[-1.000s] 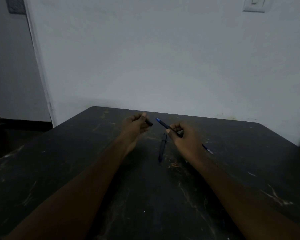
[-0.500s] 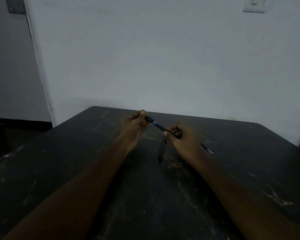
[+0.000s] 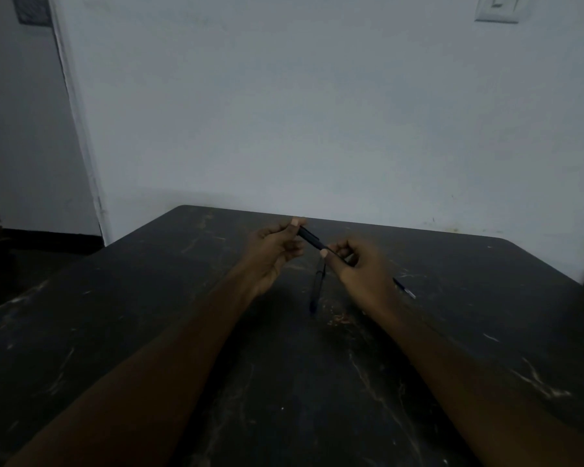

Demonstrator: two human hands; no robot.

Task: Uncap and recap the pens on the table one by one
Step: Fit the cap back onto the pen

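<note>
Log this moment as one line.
phase: recap | left hand: holds cap | right hand: grips pen | cap: over pen tip | second pen: lies on table

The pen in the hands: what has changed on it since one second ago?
The left hand brought the cap rightward onto the pen; its blue tip is now covered. The right hand still grips the pen; the other pen lies unmoved on the table.

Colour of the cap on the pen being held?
Black: the plastic cap on the slim pen, head view, dim light.
</note>
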